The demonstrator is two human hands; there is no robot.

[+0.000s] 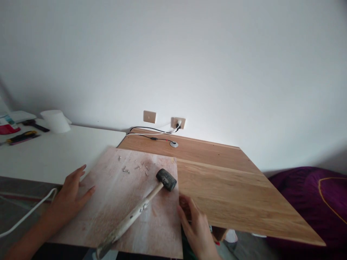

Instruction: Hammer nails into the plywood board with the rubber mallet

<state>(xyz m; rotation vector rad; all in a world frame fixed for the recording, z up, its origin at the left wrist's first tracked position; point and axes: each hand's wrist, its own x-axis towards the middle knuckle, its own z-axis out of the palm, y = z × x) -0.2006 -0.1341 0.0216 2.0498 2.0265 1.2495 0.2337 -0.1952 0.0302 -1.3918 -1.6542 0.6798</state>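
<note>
A flat board (108, 213) with a worn pinkish-white surface lies in front of me, overlapping a white table and a brown wooden tabletop. On it rests a mallet (166, 179) with a black head and a pale, paint-flaked handle slanting down toward me. Several small metal pins or screws (126, 170) are scattered near the board's far side. My left hand (67, 196) is open at the board's left edge, thumb and fingers spread. Beside the right edge, my right hand (196, 227) has its thumb and forefinger apart, slightly bent and against the board's side.
The white table (81, 148) at left carries a white roll (55, 121), a yellow-black tool (23, 137) and a red packet (8, 126). Cables run over the wooden tabletop (230, 187) to a wall socket (178, 123). A purple beanbag-like item (300, 195) sits at right.
</note>
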